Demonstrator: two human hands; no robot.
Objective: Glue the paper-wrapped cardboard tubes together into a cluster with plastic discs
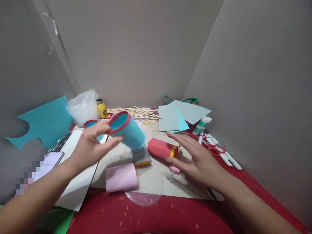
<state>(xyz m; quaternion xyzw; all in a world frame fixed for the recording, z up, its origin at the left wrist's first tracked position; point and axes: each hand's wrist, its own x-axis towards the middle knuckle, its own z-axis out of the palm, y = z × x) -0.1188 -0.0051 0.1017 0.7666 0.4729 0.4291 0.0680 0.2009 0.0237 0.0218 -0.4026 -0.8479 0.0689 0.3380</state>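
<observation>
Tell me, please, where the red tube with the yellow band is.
In the head view, the red tube lies just right of centre, between the grey, yellow-edged piece and the person's right hand.

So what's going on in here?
Someone's left hand holds up a red-rimmed blue paper tube, tilted. The right hand is spread open at a yellow-banded red paper tube; I can't tell whether it touches. A pink paper roll lies nearer, with wooden sticks at the back.
</observation>
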